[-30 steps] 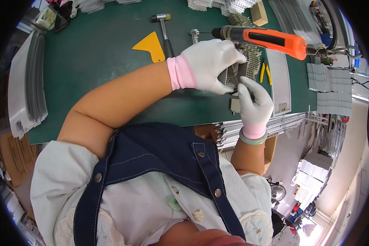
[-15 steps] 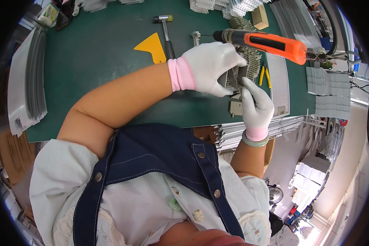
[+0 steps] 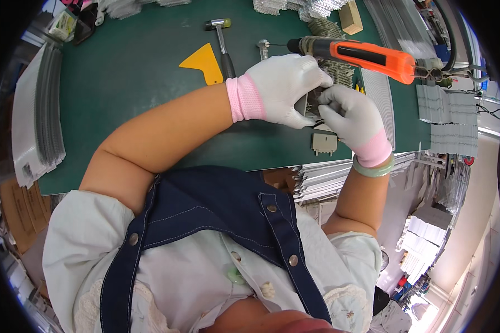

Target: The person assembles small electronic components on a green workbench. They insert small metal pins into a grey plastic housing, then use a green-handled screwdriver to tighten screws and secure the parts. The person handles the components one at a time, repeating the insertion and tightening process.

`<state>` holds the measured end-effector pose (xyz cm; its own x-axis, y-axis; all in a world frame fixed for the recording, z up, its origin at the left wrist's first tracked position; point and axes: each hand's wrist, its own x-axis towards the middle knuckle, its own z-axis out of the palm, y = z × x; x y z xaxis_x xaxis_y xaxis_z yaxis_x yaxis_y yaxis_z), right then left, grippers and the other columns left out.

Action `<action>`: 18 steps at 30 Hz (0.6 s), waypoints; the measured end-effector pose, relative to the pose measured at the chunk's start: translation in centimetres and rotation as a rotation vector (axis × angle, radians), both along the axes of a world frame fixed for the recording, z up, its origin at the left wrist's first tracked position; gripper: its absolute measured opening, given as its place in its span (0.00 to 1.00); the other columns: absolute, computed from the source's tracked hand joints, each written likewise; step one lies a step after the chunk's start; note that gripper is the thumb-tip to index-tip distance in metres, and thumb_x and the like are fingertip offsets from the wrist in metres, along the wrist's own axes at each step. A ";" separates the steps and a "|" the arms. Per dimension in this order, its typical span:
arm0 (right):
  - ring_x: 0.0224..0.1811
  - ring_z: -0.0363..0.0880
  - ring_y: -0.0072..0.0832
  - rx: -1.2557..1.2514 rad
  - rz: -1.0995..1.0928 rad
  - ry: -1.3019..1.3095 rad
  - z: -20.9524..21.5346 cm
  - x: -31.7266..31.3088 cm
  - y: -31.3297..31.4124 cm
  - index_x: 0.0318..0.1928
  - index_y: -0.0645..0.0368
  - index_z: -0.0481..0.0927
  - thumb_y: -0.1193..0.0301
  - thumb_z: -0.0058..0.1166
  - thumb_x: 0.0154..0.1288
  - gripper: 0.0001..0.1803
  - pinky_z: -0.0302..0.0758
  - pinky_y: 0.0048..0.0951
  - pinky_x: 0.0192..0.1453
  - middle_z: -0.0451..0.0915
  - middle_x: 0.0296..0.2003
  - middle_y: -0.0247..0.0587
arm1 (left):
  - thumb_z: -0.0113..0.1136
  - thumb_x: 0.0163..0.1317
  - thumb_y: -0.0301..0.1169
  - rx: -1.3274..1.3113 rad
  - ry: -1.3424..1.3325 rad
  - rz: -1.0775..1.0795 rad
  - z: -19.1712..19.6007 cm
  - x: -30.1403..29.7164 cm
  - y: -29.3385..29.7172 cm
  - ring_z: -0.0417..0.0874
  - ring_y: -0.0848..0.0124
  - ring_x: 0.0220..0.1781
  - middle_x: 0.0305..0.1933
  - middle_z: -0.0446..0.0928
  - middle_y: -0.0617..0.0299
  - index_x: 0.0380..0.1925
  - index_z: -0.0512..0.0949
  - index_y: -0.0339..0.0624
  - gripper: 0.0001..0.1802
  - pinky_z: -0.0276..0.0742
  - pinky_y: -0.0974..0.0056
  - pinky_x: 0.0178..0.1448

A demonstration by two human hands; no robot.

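My left hand [image 3: 288, 89], in a white glove with a pink cuff, curls its thumb and fingers around a small grey box-like container [image 3: 311, 104]. What lies inside is mostly covered by my gloves. My right hand [image 3: 351, 114], gloved the same way, is at the container's right side with thumb and fingertips pinched together. Anything in that pinch is too small or hidden to name. Just below the hands, a small beige-grey rectangular piece [image 3: 324, 144] rests on the green table [image 3: 150, 66].
An orange-and-black electric screwdriver [image 3: 366, 54] hangs above the right hand. Beyond my left hand lie a hammer [image 3: 223, 50] and a yellow scraper [image 3: 205, 62]. Beige parts [image 3: 339, 72] are heaped under the screwdriver. White perforated panels [image 3: 36, 111] stand at the left; stacked strips [image 3: 447, 105] lie right.
My right hand has moved up and inward to the container, its fingers now drawn together and covering more of it. It now hides most of the yellow-handled pliers. My left hand keeps its hold.
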<state>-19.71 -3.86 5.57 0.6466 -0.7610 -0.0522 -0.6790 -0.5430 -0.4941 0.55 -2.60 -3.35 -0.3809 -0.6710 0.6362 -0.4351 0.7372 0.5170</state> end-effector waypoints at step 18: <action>0.31 0.84 0.37 -0.205 -0.068 -0.325 -2.4 -0.9 2.6 0.42 0.60 0.87 0.78 0.59 0.62 0.09 0.79 0.32 0.37 0.83 0.29 0.44 | 0.77 0.40 0.41 -0.015 0.050 -0.001 0.1 0.0 0.0 0.79 0.52 0.44 0.40 0.76 0.52 0.53 0.76 0.42 0.37 0.78 0.52 0.50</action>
